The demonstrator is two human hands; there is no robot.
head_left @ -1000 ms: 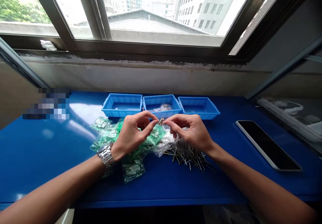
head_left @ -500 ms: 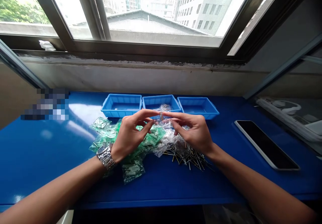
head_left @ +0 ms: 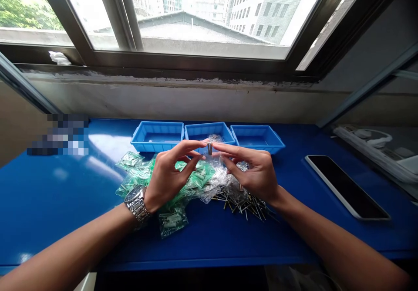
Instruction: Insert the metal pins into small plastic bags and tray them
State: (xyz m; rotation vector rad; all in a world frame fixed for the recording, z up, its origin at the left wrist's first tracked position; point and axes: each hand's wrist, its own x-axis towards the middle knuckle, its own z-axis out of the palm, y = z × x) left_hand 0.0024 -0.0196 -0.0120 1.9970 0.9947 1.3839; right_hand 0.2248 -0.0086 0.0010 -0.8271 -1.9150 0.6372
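Note:
Between the fingertips of both hands, a small metallic piece point(head_left: 209, 147) stands upright in front of the middle blue bin. My left hand point(head_left: 171, 169) touches it from the left, and my right hand point(head_left: 253, 169) from the right; both are closed on it. Below and behind the left hand lie green-tinted plastic packets point(head_left: 173, 221). Clear plastic bags point(head_left: 214, 184) lie between the hands, partly hidden by the right one. Loose thin metal pins point(head_left: 248, 208) are heaped beneath my right hand.
Three blue bins stand at the back: left point(head_left: 156, 138), middle point(head_left: 196, 130) and right point(head_left: 256, 137). A phone point(head_left: 348, 186) lies on the right of the blue table point(head_left: 209, 247). Behind glass at the far right is a white cable point(head_left: 379, 138).
Both hands have shifted very slightly, still with the small metallic piece between their fingertips. The bins, packets and pins look unmoved.

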